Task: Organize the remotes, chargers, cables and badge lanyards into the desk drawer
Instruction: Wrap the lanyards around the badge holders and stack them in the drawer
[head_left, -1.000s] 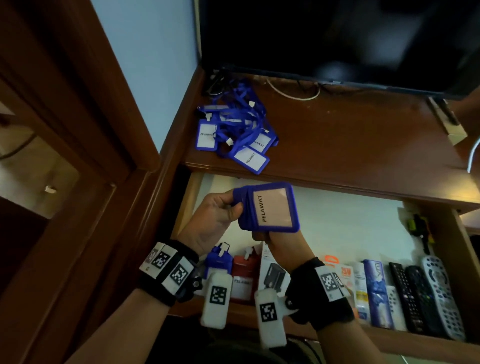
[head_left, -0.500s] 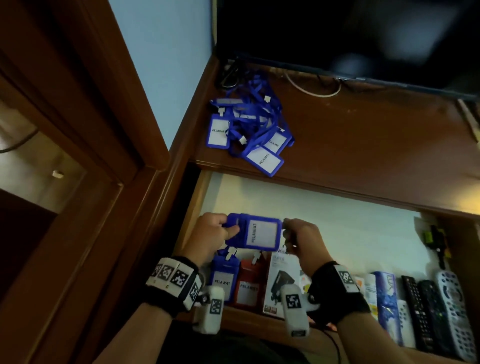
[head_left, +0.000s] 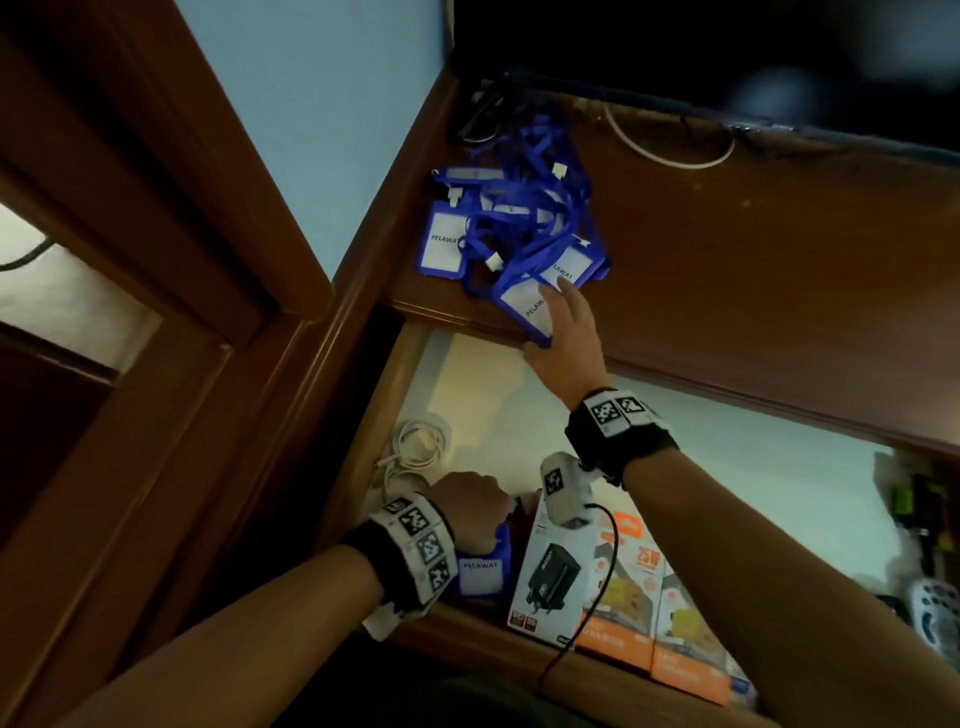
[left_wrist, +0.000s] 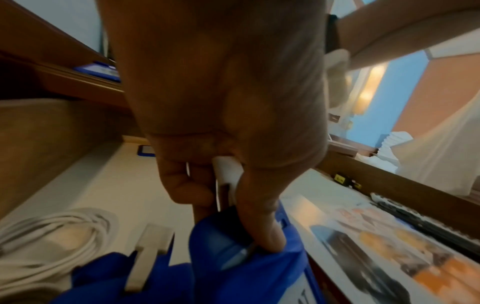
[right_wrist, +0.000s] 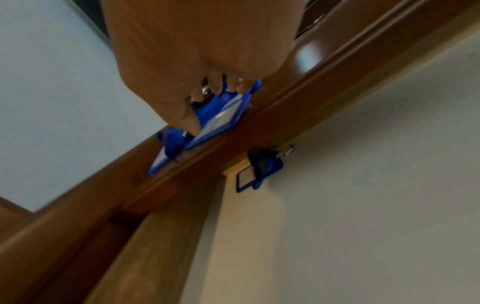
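Observation:
My left hand (head_left: 470, 512) is low in the front left of the open drawer (head_left: 753, 493). It pinches a blue badge holder (head_left: 480, 571) by its top; the left wrist view shows thumb and fingers (left_wrist: 259, 226) closed on that badge holder (left_wrist: 246, 267) and its white clip. My right hand (head_left: 563, 322) reaches up to the tangled pile of blue lanyards (head_left: 524, 218) on the desk top (head_left: 779, 260). Its straight fingers lie on the nearest badge (head_left: 524, 306), thumb at the badge's near edge. In the right wrist view the same badge (right_wrist: 223, 115) is under the fingertips.
A coiled white cable (head_left: 415, 441) lies at the drawer's left. Charger boxes (head_left: 550, 577) and orange boxes (head_left: 623, 597) stand along the front, remotes (head_left: 935, 608) at the right. Another badge (right_wrist: 259, 170) lies at the drawer's back. A dark TV (head_left: 727, 47) stands behind the desk.
Both hands held one badge holder above the drawer. Now the left hand has lowered it into the drawer's front left, and the right hand has let go and reached up to the lanyard pile.

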